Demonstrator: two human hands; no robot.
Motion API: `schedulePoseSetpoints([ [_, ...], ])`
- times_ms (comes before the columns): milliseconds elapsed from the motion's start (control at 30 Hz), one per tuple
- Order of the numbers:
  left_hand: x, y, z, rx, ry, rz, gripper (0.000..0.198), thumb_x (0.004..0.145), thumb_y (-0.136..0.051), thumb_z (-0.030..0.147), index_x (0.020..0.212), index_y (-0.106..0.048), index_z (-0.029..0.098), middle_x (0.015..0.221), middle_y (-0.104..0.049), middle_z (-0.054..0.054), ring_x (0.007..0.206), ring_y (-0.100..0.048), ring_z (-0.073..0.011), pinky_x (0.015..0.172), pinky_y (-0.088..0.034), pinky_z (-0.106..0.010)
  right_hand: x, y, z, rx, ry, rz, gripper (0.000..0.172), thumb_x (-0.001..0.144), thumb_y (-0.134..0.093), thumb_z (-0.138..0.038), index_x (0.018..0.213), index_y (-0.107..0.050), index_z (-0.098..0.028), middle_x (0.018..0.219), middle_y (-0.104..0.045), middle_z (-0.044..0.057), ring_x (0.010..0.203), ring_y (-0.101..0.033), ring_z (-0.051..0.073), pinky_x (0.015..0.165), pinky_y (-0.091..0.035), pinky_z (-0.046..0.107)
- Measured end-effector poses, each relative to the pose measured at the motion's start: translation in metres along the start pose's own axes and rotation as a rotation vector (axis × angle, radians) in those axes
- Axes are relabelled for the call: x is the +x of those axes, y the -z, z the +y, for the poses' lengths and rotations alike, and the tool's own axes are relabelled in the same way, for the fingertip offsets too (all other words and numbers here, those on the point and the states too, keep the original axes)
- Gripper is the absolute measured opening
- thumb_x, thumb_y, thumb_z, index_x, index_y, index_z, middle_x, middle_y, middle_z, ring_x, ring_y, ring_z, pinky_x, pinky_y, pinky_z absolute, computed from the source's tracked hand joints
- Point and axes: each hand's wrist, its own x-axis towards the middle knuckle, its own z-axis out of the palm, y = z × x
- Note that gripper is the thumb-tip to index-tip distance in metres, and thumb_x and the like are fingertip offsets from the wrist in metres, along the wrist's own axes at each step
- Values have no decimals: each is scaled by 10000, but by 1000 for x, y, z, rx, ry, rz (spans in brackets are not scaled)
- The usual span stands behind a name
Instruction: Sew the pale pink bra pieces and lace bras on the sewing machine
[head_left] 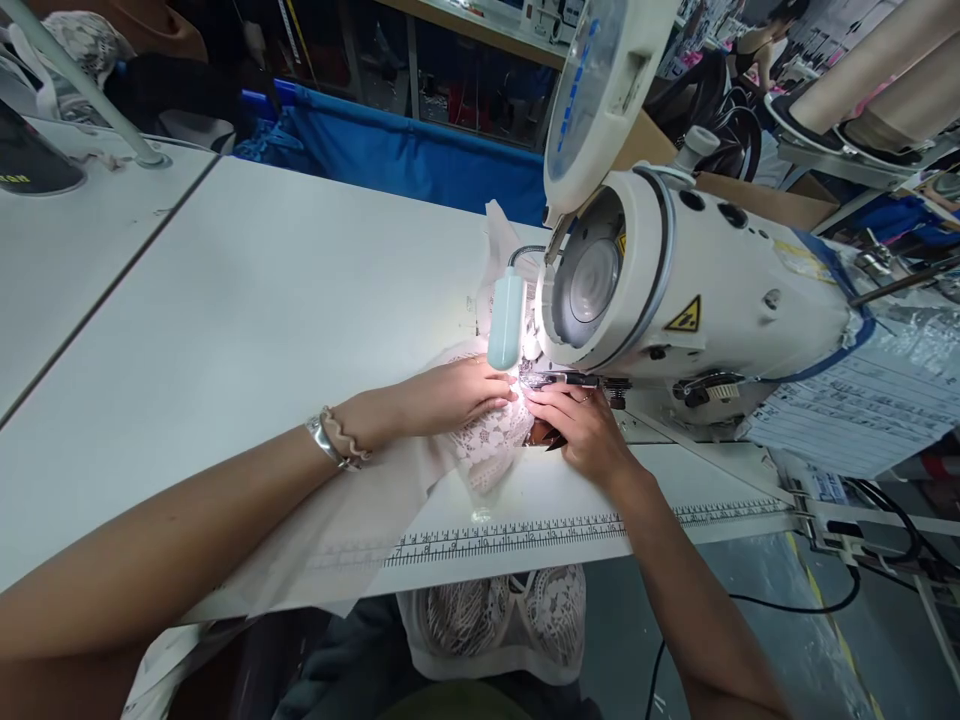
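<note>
Closest to you, a lace-cupped garment (pixel 476 615) lies across your lap, pale band curving below patterned cups. Up at the bench (pixel 225 300), a printed ruler strip (pixel 510 540) runs along the front edge, and a sheer, filmy cloth (pixel 367 530) drapes under your left forearm.

Now the lace piece (pixel 491 440): blush pink, floral, semi-transparent, tapering to a soft point towards you, lying on the bench right beside the needle area. Your left hand (pixel 472 390) lies on it, fingers nearly straight and close together, palm down, gripping nothing visible. Your right hand (pixel 589 430) is curled in by the presser foot, fingertips at the lace's edge; whether they pinch it, can't tell. A dark, pointed object (pixel 556 441) shows beneath those fingers.

Over them, a smooth mint lamp (pixel 505 325) throws bright light, and the glossy white sewing machine (pixel 735 270) bulges rightward, a rounded barrel. Beyond the bench hangs a blue cloth trough (pixel 420 160), its inside hidden; behind the machine, a brown cardboard box (pixel 772 202), contents unseen. Far right, a person (pixel 754 55) sits back there.
</note>
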Motion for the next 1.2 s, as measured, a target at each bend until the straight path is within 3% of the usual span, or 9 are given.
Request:
schedulePoseSetpoints([
  [167,2,0,4,82,24,31,357,1056,-319,184,978,-666,159,964,-685,-84,879,-591,-183,856,-470,-355,1,-2,-1,-1,16,76,583,832,-344,68,1222,-687,-196,1232,-726,60,1128,-624,227,919,-529,403],
  [333,-1,1,13,82,-129,-47,344,989,-354,39,1038,-670,167,1072,-683,-84,992,-585,-177,905,-460,-353,2,-6,-1,75,-7,150,529,872,-360,42,1175,-710,-214,1181,-740,55,1083,-642,215,963,-529,404],
  [433,-2,1,16,162,-147,-88,255,957,-588,201,1199,-661,232,1178,-641,-95,1005,-574,-213,825,-452,-360,3,-6,0,118,-33,161,515,876,-379,31,1169,-709,-235,1170,-742,40,1069,-652,210,955,-542,405],
  [533,-3,-6,20,322,-97,-49,425,924,-680,402,1313,-608,248,1074,-624,-108,882,-544,-224,749,-414,-367,3,-6,-1,138,-28,170,490,875,-404,18,1182,-699,-225,1162,-743,50,1072,-657,214,961,-547,413],
  [667,-3,-19,24,429,-78,53,408,984,-595,420,1283,-599,143,1026,-621,-111,862,-521,-214,741,-388,-358,2,-5,-2,124,-45,147,504,890,-379,14,1210,-690,-220,1196,-730,59,1087,-656,209,988,-540,416],
  [767,-3,-21,24,422,-129,54,287,1013,-546,396,1102,-663,150,966,-633,-79,831,-510,-196,719,-374,-339,1,-4,-3,97,-55,131,458,918,-401,-17,1187,-704,-230,1184,-735,64,1083,-656,215,956,-549,410],
  [900,-3,-18,24,384,-129,83,314,1053,-446,339,906,-662,165,926,-655,-73,776,-496,-183,687,-363,-336,1,-1,-5,83,11,157,339,935,-473,-55,1038,-743,-232,1053,-771,46,1010,-665,213,869,-557,389],
  [1100,-2,-14,25,399,-84,106,366,1053,-324,125,821,-606,151,763,-608,-42,673,-455,-159,649,-335,-324,2,1,-6,96,8,134,385,943,-464,-56,1147,-733,-241,1080,-771,38,1036,-662,205,868,-566,382],
  [1200,-2,-10,25,409,-79,107,285,1042,-357,121,958,-628,144,843,-642,-59,692,-478,-160,632,-320,-320,3,0,-5,91,-9,121,460,931,-422,-33,1236,-698,-237,1171,-750,48,1112,-646,215,918,-569,400],
])
